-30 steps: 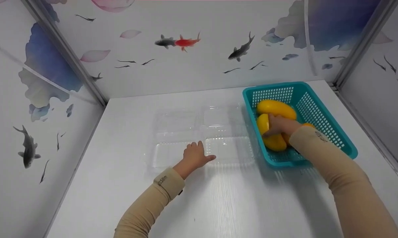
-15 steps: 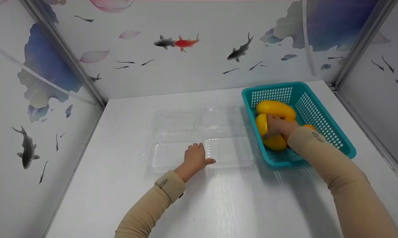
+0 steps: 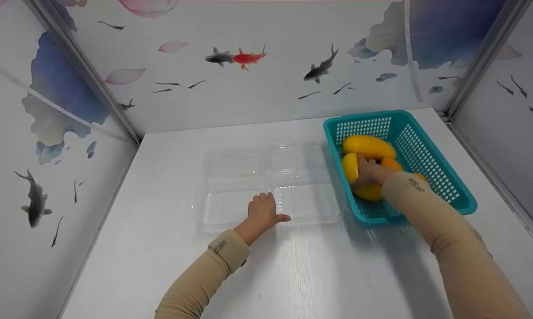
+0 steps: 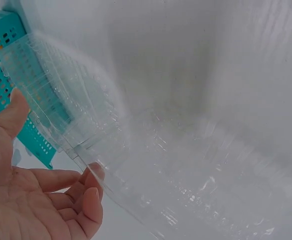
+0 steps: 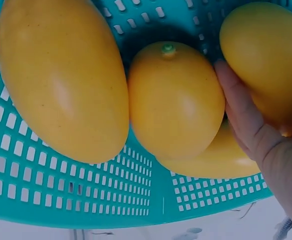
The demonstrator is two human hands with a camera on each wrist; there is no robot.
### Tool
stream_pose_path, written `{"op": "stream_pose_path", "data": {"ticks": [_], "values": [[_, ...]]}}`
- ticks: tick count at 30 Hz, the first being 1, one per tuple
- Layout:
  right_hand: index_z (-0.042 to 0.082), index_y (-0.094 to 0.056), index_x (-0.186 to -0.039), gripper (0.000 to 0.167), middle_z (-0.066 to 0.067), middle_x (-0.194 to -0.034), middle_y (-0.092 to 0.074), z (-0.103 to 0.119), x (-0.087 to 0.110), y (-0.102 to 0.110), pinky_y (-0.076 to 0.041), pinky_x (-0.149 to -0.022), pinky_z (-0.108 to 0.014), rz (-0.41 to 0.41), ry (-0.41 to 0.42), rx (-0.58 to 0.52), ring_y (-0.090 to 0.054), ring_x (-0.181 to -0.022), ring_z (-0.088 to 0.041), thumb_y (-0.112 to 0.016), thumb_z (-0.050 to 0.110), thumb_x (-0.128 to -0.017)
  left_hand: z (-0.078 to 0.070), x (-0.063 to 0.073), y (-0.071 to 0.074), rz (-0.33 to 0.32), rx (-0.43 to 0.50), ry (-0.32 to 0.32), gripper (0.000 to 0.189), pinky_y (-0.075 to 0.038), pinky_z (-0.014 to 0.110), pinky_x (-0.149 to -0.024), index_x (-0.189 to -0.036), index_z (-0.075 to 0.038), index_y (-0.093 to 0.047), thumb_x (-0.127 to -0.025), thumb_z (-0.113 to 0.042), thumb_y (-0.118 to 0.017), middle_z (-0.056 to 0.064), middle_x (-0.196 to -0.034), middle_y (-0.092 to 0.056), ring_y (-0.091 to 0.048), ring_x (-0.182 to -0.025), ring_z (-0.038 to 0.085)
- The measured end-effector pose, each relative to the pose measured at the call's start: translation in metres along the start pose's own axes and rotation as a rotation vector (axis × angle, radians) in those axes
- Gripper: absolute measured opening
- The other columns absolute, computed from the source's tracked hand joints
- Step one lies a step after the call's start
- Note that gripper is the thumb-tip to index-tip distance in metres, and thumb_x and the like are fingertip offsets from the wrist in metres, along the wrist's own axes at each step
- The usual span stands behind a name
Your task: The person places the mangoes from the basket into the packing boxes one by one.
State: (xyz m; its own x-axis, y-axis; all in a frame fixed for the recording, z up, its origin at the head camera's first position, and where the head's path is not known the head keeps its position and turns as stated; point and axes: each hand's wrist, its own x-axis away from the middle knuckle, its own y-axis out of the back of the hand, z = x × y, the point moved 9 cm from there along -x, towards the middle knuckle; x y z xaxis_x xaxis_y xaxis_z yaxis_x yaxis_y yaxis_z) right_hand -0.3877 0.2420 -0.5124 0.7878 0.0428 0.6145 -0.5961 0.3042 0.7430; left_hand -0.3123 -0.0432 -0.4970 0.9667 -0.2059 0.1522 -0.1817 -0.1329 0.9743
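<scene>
Inside the teal basket (image 3: 443, 166) my right hand (image 3: 369, 173) grips a yellow mango (image 3: 349, 167) at the basket's left side. In the right wrist view, the fingers (image 5: 243, 112) of that hand lie between this mango (image 5: 268, 60) and a rounder fruit (image 5: 175, 100) with a green stem end. Two more mangoes (image 3: 369, 146) (image 3: 369, 193) lie close by. On the table, my left hand (image 3: 262, 212) holds the near middle edge of a clear plastic container (image 3: 308, 199) with several compartments. Its fingers (image 4: 61, 180) are curled at the edge, the thumb apart.
A white table (image 3: 160, 248) bears everything. White panels with printed fish (image 3: 321, 66) stand behind and at both sides. The basket sits close to the container's right side, near the back edge. A large mango (image 5: 61, 80) fills the left of the right wrist view.
The right hand and forearm have shifted slightly left, baring more of the orange-yellow fruit behind the wrist. The left hand stays at the container's edge.
</scene>
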Motion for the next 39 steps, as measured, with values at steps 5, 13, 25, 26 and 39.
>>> {"op": "stream_pose_path", "data": {"ticks": [5,13,25,26,39], "values": [[0.025,0.016,-0.145,0.107,-0.029,-0.145,-0.003,-0.004,0.000,-0.002,-0.014,-0.091,-0.076,0.005,-0.022,-0.024,-0.016,-0.113,-0.049,-0.064,0.049,-0.078,-0.002,0.001,0.001,0.001,-0.002,-0.003,0.088,-0.043,0.040,-0.090,-0.129,0.008,-0.043,-0.073,-0.055,-0.067,0.018,-0.113,-0.054,-0.051,-0.104,0.030],[0.015,0.018,-0.144,0.111,-0.033,-0.139,-0.010,-0.003,-0.010,0.000,-0.024,-0.093,-0.069,0.014,0.057,-0.008,-0.026,-0.111,-0.046,-0.063,0.050,-0.077,-0.002,0.002,-0.002,0.019,0.010,0.019,0.087,-0.043,0.042,-0.092,-0.130,0.007,-0.041,-0.074,-0.054,-0.066,0.019,-0.116,-0.054,-0.051,-0.108,0.032],[0.010,0.025,-0.141,0.118,-0.026,-0.123,-0.034,0.009,-0.002,0.023,-0.040,-0.088,-0.061,-0.018,0.179,-0.110,-0.039,-0.104,-0.040,-0.068,0.044,-0.075,-0.002,0.002,0.001,0.010,0.010,0.005,0.085,-0.044,0.043,-0.089,-0.128,0.008,-0.043,-0.074,-0.053,-0.067,0.019,-0.111,-0.055,-0.052,-0.103,0.032],[0.009,0.024,-0.140,0.118,-0.026,-0.122,-0.034,0.011,-0.001,0.024,-0.040,-0.088,-0.060,-0.024,0.186,-0.109,-0.040,-0.103,-0.040,-0.067,0.044,-0.075,-0.001,0.002,0.001,0.008,0.008,0.004,0.085,-0.044,0.043,-0.089,-0.128,0.008,-0.043,-0.074,-0.053,-0.067,0.019,-0.111,-0.056,-0.052,-0.103,0.032],[0.011,0.022,-0.141,0.114,-0.027,-0.123,-0.029,0.019,0.019,0.044,-0.040,-0.090,-0.058,-0.048,0.177,-0.183,-0.039,-0.104,-0.041,-0.067,0.042,-0.078,0.000,0.002,0.001,0.006,0.009,0.005,0.084,-0.044,0.042,-0.088,-0.127,0.007,-0.044,-0.074,-0.053,-0.067,0.019,-0.111,-0.056,-0.053,-0.103,0.032]]}}
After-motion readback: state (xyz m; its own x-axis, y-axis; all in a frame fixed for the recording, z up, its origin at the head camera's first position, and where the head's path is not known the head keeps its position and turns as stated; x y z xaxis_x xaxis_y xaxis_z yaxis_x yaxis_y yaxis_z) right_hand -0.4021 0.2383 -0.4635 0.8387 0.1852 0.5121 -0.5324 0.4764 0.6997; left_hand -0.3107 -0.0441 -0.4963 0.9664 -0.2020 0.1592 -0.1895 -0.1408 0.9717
